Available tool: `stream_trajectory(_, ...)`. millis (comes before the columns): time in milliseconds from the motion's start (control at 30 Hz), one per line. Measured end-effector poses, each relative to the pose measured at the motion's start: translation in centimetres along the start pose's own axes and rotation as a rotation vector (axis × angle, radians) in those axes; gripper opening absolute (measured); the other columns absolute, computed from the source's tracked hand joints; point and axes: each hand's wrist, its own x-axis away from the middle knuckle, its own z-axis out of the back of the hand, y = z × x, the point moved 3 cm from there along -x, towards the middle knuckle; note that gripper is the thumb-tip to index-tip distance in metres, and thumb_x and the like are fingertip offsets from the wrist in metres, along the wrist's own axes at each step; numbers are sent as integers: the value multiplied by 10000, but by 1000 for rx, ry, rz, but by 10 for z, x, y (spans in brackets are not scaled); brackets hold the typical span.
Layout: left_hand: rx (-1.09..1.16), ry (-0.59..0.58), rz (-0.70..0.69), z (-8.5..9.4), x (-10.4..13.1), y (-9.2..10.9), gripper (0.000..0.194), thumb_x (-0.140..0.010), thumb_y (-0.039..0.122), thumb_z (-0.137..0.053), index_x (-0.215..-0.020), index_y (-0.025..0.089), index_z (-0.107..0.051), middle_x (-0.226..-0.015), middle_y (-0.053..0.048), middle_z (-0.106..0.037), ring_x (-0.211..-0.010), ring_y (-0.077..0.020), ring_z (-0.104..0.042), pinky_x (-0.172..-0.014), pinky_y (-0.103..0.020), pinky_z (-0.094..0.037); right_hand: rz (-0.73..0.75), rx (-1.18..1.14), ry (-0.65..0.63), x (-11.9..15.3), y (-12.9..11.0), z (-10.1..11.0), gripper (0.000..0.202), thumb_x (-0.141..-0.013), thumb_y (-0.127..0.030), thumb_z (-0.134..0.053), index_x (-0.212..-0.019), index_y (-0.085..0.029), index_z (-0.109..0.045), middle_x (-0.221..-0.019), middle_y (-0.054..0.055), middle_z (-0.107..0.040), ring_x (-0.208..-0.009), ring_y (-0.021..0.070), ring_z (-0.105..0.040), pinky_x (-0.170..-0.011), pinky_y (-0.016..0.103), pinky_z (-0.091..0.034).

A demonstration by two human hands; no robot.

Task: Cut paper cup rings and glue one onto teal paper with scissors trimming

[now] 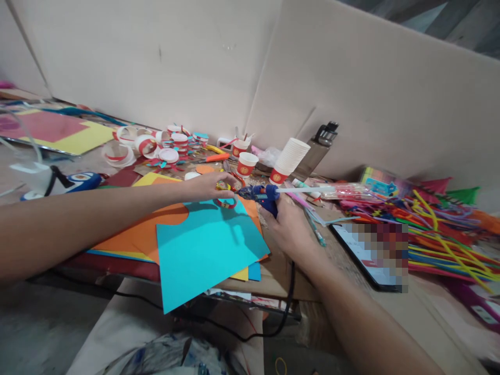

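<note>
My right hand (291,221) is closed around the handle of a blue hot glue gun (269,194). Its nozzle points left, and a long white glue stick (304,189) sticks out of its back. Just in front of the nozzle, my left hand (207,187) pinches a red, white and yellow ring cut from a paper cup (226,203); the fingers partly hide it. Below both hands a turquoise paper sheet (207,250) lies over orange paper (136,234), one corner hanging past the table edge.
Cut cup rings (146,146) crowd the back left. Stacked paper cups (289,161) stand near a bottle (314,151) by the wall. Right are a phone (363,255) and coloured pipe cleaners (441,229). The gun's black cord (291,291) loops below the table edge.
</note>
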Motion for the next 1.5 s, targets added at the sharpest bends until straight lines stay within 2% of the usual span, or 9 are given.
stream_trajectory(100, 72, -50, -90, -8, -2, -7, 628, -737, 516, -699, -1271, 228, -540, -1311, -50, -609, -1200, -211, -572, -999, -298, -437, 8, -27, 2, -1, 1, -2, 227, -902, -266, -511, -1064, -131, -596, -1025, 149, -692, -904, 291, -625, -703, 352, -453)
stream_trajectory(200, 86, -3, -106, -11, 0, -14, 699, -701, 509, -742, -1300, 219, -530, -1306, -62, -614, -1205, -224, -572, -1000, -303, -445, 24, -31, 13, -1, 3, -4, 239, -898, -284, -518, -1064, -132, -599, -1040, 153, -689, -909, 291, -620, -715, 357, -457)
stream_trajectory(300, 79, 40, -78, -13, 3, -17, 695, -703, 511, -743, -1304, 223, -544, -1307, -61, -615, -1210, -234, -569, -993, -307, -454, 58, -28, 25, -2, 5, -7, 276, -902, -304, -518, -1110, -144, -602, -1080, 148, -683, -945, 288, -614, -746, 359, -462)
stream_trajectory(500, 98, 27, -35, -16, 2, -20, 718, -690, 529, -749, -1319, 245, -548, -1272, -51, -636, -1166, -242, -598, -971, -326, -477, 108, 3, 23, -5, 8, -14, 269, -908, -314, -518, -1101, -155, -618, -1067, 128, -689, -946, 269, -611, -763, 343, -456)
stream_trajectory(700, 90, 49, -45, -16, 2, -18, 750, -677, 544, -757, -1314, 210, -546, -1276, -77, -634, -1171, -251, -596, -972, -331, -479, 102, 97, 18, -11, 4, -18, 261, -905, -306, -522, -1084, -138, -612, -1070, 145, -680, -956, 280, -604, -776, 351, -452)
stream_trajectory(1033, 117, 45, -59, -17, 1, -20, 757, -677, 559, -750, -1306, 197, -536, -1296, -89, -620, -1177, -259, -593, -974, -353, -484, 48, 201, -119, -20, -9, -23, 297, -948, -349, -473, -1114, -141, -606, -1126, 157, -674, -1017, 311, -620, -797, 373, -458)
stream_trajectory(1200, 87, 42, -29, -17, 1, -21, 762, -683, 540, -756, -1320, 194, -521, -1318, -101, -603, -1185, -265, -582, -1001, -383, -463, 37, 182, -159, -23, -13, -27, 296, -953, -345, -462, -1138, -148, -583, -1126, 152, -676, -1027, 305, -623, -800, 369, -460)
stream_trajectory(1500, 75, 27, -26, -18, 2, -24, 776, -692, 529, -757, -1346, 203, -499, -1344, -98, -584, -1225, -260, -558, -1022, -368, -447, 33, 201, -186, -25, -14, -30, 296, -951, -324, -458, -1146, -132, -570, -1144, 167, -666, -1070, 304, -608, -848, 374, -451)
